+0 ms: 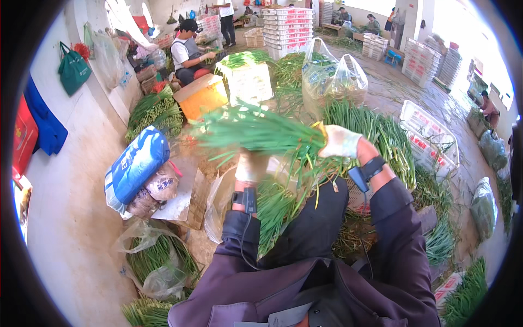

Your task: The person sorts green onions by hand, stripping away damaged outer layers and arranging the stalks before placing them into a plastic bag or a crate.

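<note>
A bunch of long green chives (261, 128) stretches sideways in front of me, its leafy end blurred by motion. My right hand (339, 141), in a white glove, is closed around its stem end at the right. Under the middle of the bunch is my gloved left hand (251, 165); the leaves and blur hide its fingers, so whether it grips cannot be told. Loose chives (275, 210) lie below, beside my dark trouser leg. More chives are piled (376, 133) just beyond my right hand.
At my left a blue-and-white package (139, 162) rests by a cardboard box (193, 199). Ahead stand an orange box (200, 97), a white crate (248, 84) topped with chives and a clear plastic bag (333, 82). A white basket (430, 136) tilts at the right. Other people sit farther back.
</note>
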A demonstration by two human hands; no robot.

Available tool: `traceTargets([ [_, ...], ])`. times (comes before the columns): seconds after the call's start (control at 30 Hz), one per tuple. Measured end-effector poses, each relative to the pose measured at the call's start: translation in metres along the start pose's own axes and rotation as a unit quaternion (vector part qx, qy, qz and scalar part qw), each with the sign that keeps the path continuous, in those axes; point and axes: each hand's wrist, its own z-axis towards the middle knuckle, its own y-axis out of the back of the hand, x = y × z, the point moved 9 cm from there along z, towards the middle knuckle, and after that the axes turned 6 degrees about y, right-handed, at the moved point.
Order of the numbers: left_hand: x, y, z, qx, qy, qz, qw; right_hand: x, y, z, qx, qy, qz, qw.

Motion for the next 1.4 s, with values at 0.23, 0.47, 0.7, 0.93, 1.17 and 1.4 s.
traceTargets([
  [0.23,-0.079,-0.051,0.042,-0.168,-0.025,-0.068,0.983,0.010,-0.033,-0.005,-0.123,0.074,-0.161,0.976],
  [0.47,-0.121,-0.095,0.030,-0.240,-0.080,0.240,0.937,0.059,-0.024,-0.021,-0.081,0.098,0.095,0.987],
  [0.7,-0.044,-0.211,0.047,-0.102,-0.258,0.557,0.783,0.083,0.049,-0.045,-0.451,0.149,0.103,0.874],
  [0.93,-0.022,-0.283,0.055,-0.006,-0.308,0.520,0.797,0.087,0.126,-0.130,-0.498,0.270,0.224,0.793],
  [1.17,0.108,-0.290,0.019,0.123,-0.025,0.458,0.880,0.040,0.133,-0.228,-0.456,0.300,0.455,0.703],
  [1.4,0.238,-0.260,-0.064,0.258,0.164,0.269,0.913,0.002,0.094,-0.268,-0.526,0.215,0.201,0.798],
])
